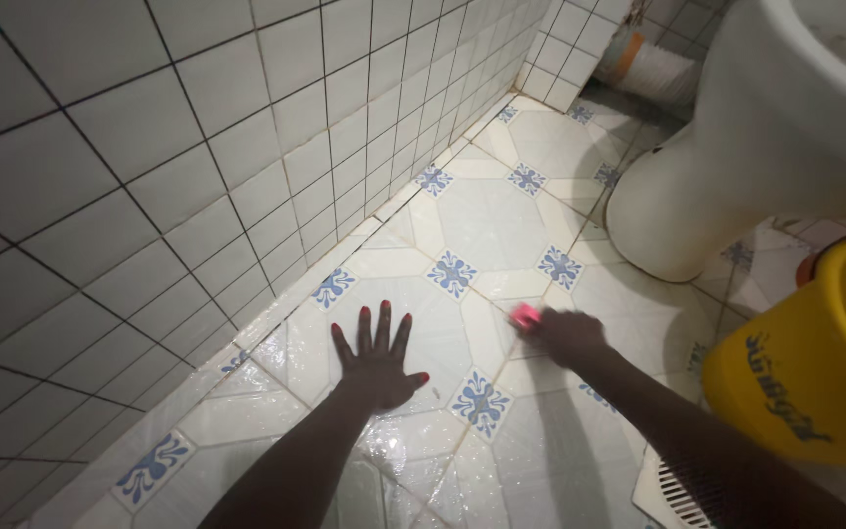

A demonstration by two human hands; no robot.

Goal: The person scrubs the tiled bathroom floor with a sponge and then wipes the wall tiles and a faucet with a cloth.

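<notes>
My left hand (379, 358) lies flat on the wet tiled floor (482, 211), palm down, fingers spread, with red-painted nails. To its right, my right hand (565, 336) is closed on a small pink scrubbing pad (524, 314) and presses it against a white floor tile. The pad shows only at the fingertips and is motion-blurred. Both forearms reach in from the bottom of the head view. The floor around both hands glistens with water.
A white tiled wall (149, 167) runs along the left. A white toilet base (727, 167) stands at the upper right. A yellow bucket (815, 362) sits at the right edge. A white drain grille (682, 485) lies under my right forearm.
</notes>
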